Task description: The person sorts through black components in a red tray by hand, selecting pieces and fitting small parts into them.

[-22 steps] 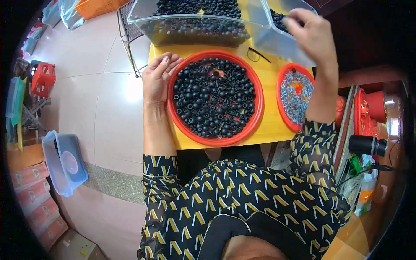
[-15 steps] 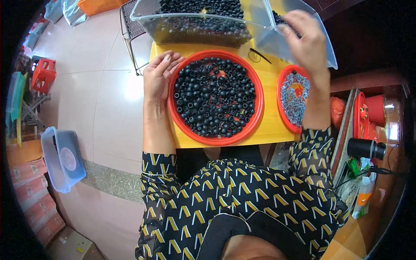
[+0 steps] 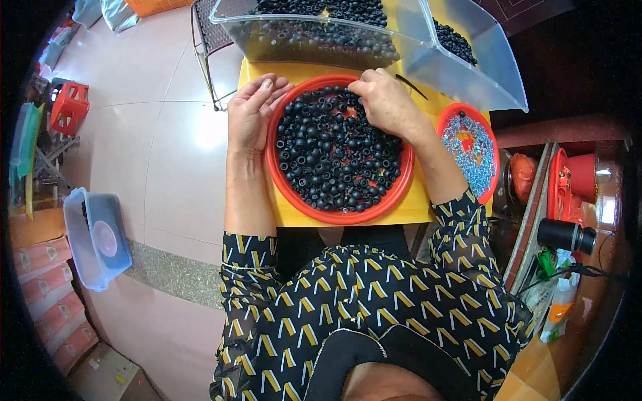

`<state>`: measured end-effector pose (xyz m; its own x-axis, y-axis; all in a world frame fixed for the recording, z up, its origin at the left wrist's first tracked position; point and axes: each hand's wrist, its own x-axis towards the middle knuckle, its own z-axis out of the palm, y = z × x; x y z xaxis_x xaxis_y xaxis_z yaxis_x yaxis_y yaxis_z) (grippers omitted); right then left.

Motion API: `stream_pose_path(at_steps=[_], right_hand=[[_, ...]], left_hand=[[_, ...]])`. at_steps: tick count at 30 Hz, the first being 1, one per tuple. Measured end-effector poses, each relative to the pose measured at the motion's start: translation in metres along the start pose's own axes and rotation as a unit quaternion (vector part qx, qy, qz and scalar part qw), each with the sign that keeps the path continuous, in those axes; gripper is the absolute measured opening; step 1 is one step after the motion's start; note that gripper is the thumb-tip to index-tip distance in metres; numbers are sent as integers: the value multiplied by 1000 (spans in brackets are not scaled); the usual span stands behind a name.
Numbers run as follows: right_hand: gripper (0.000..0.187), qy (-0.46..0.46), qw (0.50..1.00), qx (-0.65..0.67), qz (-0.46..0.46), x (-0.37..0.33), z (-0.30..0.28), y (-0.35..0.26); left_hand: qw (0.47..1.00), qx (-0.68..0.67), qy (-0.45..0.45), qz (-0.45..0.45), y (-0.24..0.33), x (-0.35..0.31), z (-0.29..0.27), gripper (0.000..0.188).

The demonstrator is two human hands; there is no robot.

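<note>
A round red tray [image 3: 273,175] full of small black bead-like parts [image 3: 328,150], some with hollow ends, rests on the yellow table. At its upper left rim is my left hand [image 3: 254,110], fingers loosely curled and thumb closed against the forefinger; anything pinched there is too small to make out. My right hand [image 3: 388,100] reaches over the upper right of the tray, fingers bent down at the black parts, the tips partly hidden. To the right, a smaller red tray [image 3: 495,167] holds small silvery-blue pieces [image 3: 476,170].
Behind the tray stands a large clear bin [image 3: 314,50] of black parts. A second clear bin [image 3: 501,73] at the right holds more black beads [image 3: 455,41]. Dark-framed glasses [image 3: 411,85] lie between. A translucent tub [image 3: 110,257] sits on the floor at left.
My right hand has come from the right clear bin down and left to the round red tray. My left hand stays beside the tray. The view has shifted slightly.
</note>
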<state>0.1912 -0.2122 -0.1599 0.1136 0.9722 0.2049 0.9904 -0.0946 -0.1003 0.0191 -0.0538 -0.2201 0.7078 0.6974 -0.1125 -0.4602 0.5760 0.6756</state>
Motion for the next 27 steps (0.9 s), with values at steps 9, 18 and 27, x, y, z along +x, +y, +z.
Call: stream_pose_path(at_steps=[9,18,27], right_hand=[[8,-57,987,148,8,-4,-2,10],[11,30,990,132,43,-11,-3,14],[24,92,961,191,-176,4,-2,-36]], left_hand=[[1000,-3,0,-2,1,0,2,27],[1000,0,-3,-1,-1,0,-1,27],[1000,-10,0,1,0,0,0,24]])
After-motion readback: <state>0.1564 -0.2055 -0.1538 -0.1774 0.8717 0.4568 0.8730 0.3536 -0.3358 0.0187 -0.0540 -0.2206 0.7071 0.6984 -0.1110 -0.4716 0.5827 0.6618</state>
